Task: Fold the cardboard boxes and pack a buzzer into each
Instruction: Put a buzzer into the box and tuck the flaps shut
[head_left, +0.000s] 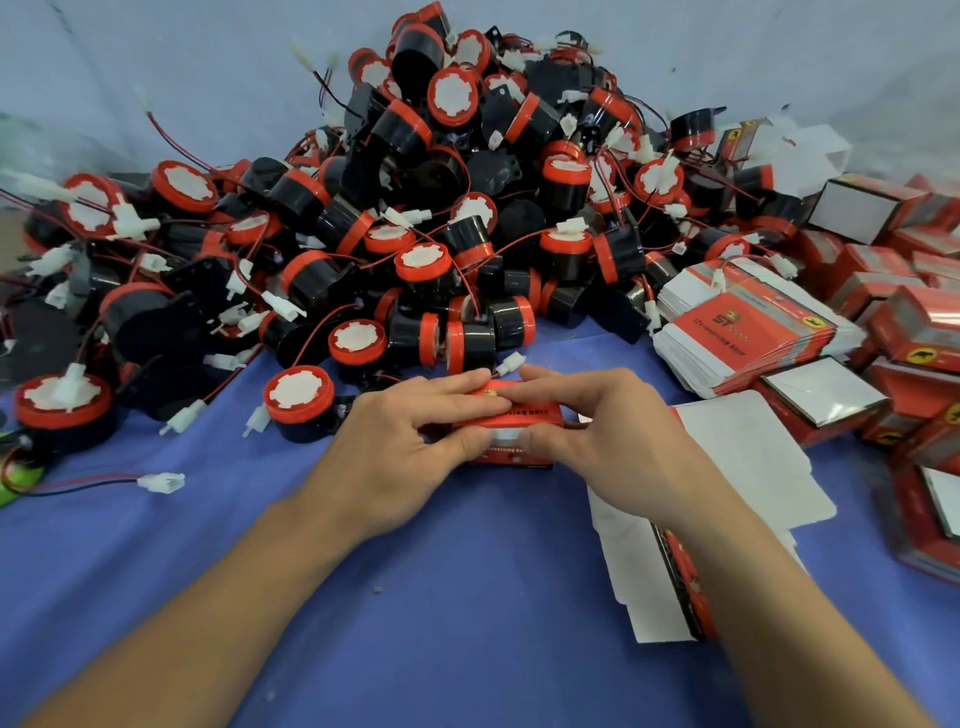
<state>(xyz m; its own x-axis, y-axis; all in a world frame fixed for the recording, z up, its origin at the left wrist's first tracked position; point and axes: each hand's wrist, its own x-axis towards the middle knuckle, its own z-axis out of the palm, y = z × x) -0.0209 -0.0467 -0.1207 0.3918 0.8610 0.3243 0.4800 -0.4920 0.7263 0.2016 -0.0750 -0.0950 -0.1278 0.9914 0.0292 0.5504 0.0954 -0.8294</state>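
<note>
Folding step under way: my left hand and right hand both pinch one red box at frame centre, gripped front and top. Can't tell if it's loaded. Next, I judge: square it up, then reach for the buzzer pile just above.

A blue cloth covers the work surface, with a pale sheet behind and a green object at left.

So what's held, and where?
Both grip one small red cardboard box: left hand at its left end, right hand at its right, fingers on top, thumbs in front.
</note>
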